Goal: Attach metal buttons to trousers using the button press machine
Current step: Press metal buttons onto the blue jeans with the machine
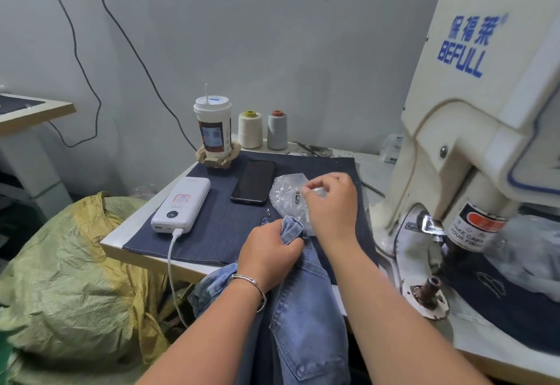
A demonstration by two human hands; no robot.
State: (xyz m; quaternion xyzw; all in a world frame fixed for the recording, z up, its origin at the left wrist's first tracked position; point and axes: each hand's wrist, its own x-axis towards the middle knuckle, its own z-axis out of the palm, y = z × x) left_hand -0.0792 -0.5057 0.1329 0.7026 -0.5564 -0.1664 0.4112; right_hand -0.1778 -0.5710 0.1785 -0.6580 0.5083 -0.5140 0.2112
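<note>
Two hands busy, well apart from the press. My left hand (269, 251) grips the waistband corner of the jeans (306, 309), fingers curled round the denim, bunching it just at the table edge. My right hand (330, 202) sits in the clear bag (286, 193) of buttons, thumb and finger pinched near a small metal piece (298, 197); I can't tell if it's truly held or only touched, too small. Hands are near each other, not touching. The jeans hang off the table (121, 239) into my lap, only the top corner up on the dark cloth (212, 221).

Risks from here, my judgement:
- Button slips from the pinch. Tiny, slick, plastic bag in the way. It could roll under the phone (254, 181) or off the edge.
- Bag drags with my hand and spills the rest across the cloth.
- Jeans slide down, since most of the weight hangs off the table and only one corner is gripped.
- Waistband gets bunched or doubled when I carry it to the press (472, 148), so the button could go through two layers or land off the mark.
- Lower die (430, 287) is open and the head label warns about fingers; a fingertip left near the die while lining up is the worst case.
- Charging cable (171, 266) from the power bank (181, 205) runs beside the jeans and could snag.
</note>
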